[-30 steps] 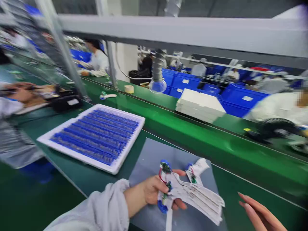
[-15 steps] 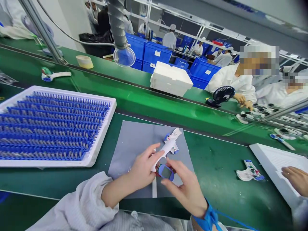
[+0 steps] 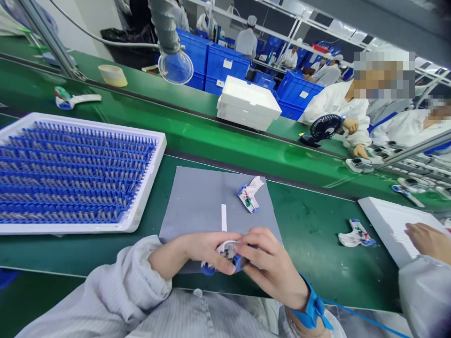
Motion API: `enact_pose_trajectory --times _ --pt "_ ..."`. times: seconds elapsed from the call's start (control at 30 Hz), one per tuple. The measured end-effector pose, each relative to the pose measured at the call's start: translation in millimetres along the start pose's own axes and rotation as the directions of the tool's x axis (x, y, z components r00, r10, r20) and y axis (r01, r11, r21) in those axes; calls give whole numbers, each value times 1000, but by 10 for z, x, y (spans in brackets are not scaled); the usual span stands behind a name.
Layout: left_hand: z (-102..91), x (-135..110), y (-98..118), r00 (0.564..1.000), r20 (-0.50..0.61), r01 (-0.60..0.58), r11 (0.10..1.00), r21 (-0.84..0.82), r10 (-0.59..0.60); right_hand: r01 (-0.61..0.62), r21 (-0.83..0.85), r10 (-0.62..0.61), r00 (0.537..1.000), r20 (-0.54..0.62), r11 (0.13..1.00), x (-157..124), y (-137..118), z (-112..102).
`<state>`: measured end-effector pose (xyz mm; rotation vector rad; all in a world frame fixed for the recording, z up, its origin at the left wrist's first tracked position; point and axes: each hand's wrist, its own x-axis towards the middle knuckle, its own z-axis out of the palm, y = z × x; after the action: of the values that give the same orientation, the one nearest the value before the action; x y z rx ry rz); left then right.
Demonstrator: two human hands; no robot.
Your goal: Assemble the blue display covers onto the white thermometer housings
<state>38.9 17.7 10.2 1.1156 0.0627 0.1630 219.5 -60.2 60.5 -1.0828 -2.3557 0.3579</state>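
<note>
My left hand [image 3: 197,251] and my right hand [image 3: 269,263] both grip one small white and blue device shell [image 3: 229,256] low over the near edge of a grey mat [image 3: 200,197]. Fingers hide most of it. A second open shell half with a green circuit board [image 3: 249,194] lies on the mat's far right corner. A thin white strip [image 3: 223,217] lies on the mat in front of my hands. A blue strap circles my right wrist.
A white tray of blue parts [image 3: 70,173] fills the left. A green conveyor [image 3: 211,136] behind carries a white foam box stack [image 3: 246,108]. Another shell half [image 3: 354,233] lies right, near a white foam tray [image 3: 394,225] with a co-worker's hand. Workers sit opposite.
My hands pulled closer to my body with one shell held between them. The other shell half now lies alone on the mat's far corner. The view tilted slightly down.
</note>
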Motion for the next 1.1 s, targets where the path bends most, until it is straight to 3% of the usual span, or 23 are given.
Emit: enact_pose_trajectory --times 0.07,0.2,0.27,0.77,1.0,1.1 --pt "1 16 -30 999 39 23 988 -155 -17 43 -29 -44 997 -56 999 -10 -27 38" --pt "30 48 -106 999 -36 -15 913 -407 0 30 -200 -81 963 -256 979 -46 -56 89" --pt "43 51 -127 999 -48 -17 886 -463 -6 49 -227 -114 953 -281 973 -61 -57 86" --pt "53 60 -144 995 -68 32 875 -483 -74 75 -130 -112 945 -307 989 -109 -15 112" --pt "70 84 -149 989 -70 92 913 -398 -131 0 127 50 918 -394 992 -119 36 97" --pt "59 91 -160 988 -50 122 930 -347 -148 7 194 59 942 -331 981 -100 59 117"
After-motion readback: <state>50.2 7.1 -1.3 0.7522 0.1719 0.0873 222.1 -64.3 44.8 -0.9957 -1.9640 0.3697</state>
